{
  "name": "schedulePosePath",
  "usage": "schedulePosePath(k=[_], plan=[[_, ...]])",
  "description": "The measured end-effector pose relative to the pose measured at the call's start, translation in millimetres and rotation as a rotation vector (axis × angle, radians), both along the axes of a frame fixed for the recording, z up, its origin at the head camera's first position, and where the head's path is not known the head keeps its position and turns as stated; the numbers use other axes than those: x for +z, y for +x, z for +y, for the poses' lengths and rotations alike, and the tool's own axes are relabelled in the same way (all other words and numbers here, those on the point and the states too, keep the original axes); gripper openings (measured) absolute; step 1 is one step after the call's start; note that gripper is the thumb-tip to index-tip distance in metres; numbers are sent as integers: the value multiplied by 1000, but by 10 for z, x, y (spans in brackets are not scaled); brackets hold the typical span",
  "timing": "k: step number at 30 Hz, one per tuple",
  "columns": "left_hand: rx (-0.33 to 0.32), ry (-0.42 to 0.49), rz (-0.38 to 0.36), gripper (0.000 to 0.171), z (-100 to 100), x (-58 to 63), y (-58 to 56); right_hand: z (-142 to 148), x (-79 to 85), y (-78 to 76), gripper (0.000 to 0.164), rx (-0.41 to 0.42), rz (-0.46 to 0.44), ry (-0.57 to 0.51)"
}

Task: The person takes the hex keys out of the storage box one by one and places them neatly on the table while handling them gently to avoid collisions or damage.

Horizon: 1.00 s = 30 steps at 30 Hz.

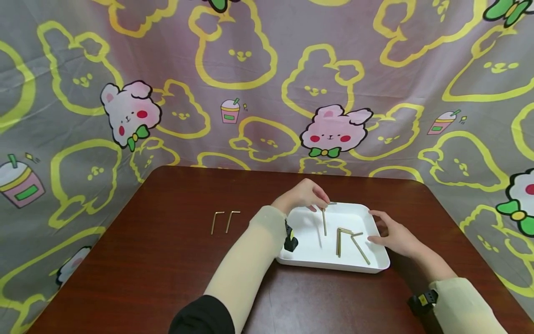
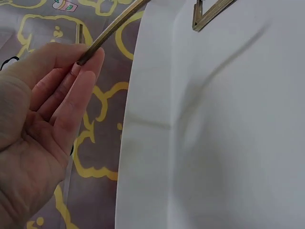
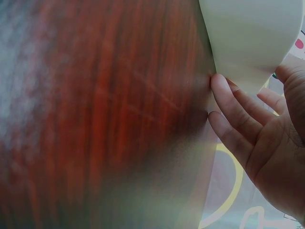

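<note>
Head view: left hand point(image 1: 303, 194) in pinch on brassy L-shaped rod point(image 1: 324, 223); right hand point(image 1: 395, 235) spread against smooth tray point(image 1: 329, 265)

My left forearm point(image 1: 248, 260) reaches from the bottom centre of the head view toward right of centre, the wrist bent so my left hand point(image 1: 304, 194) dips, its fingers point(image 2: 74, 102) pinching at the tips. My right forearm point(image 1: 463, 301) slants up from the lower right; my right hand point(image 1: 396, 235) grips lightly, thumb apart from the fingers.
</note>
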<state>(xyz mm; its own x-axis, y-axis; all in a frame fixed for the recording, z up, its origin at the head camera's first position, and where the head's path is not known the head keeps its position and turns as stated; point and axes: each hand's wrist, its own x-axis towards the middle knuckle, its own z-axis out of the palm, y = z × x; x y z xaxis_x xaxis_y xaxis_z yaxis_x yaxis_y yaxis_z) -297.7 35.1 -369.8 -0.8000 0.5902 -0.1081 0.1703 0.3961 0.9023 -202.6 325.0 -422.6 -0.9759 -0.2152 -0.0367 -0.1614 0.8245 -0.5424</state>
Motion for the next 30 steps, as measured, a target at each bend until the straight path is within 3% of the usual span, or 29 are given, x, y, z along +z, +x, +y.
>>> schedulePosePath(k=[16, 30], plan=[[8, 66, -32, 15, -152, 96, -103, -1, 2, -1, 79, -2, -11, -13], [68, 94, -67, 9, -354, 203, -138, 12, -13, -5, 81, 3, -7, -23]])
